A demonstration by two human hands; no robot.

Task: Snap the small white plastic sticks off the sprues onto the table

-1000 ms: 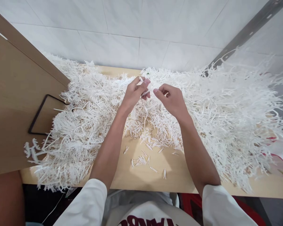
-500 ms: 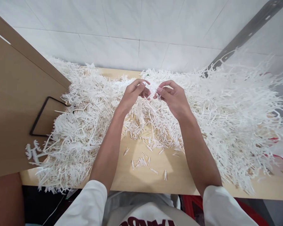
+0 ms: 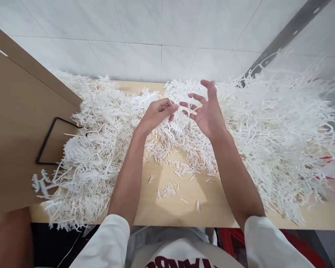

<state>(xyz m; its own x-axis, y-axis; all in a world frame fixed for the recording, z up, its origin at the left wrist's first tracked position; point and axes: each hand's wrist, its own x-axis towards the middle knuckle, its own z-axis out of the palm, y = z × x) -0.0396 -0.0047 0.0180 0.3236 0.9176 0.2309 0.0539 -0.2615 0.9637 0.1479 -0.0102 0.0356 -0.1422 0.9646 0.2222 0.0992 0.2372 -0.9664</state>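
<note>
My left hand [image 3: 159,114] is closed in a pinch, thumb against fingertips, on a thin white branched plastic sprig [image 3: 187,108]. Some of its strands reach across to the fingers of my right hand [image 3: 210,115]. That right hand is open, its fingers spread and thumb raised. Both hands hover over the middle of the heap, where the sprig's outline blends into the white behind it. Beneath them, many short white forked pieces [image 3: 188,158] are spread on the wooden table [image 3: 156,214]. A small cluster of these pieces [image 3: 169,190] lies nearer to me.
Tangled white plastic branches are heaped on the left [image 3: 83,175] and higher on the right [image 3: 270,141]. A brown cardboard box [image 3: 13,123] with a black wire frame [image 3: 46,141] stands at left. Behind is a tiled wall [image 3: 139,59]. Another person's limb [image 3: 11,238] shows lower left.
My right hand has let go of its pinch and spread its fingers, its thumb swinging upward. My left hand keeps pinching, slightly lower. The view has shifted a little.
</note>
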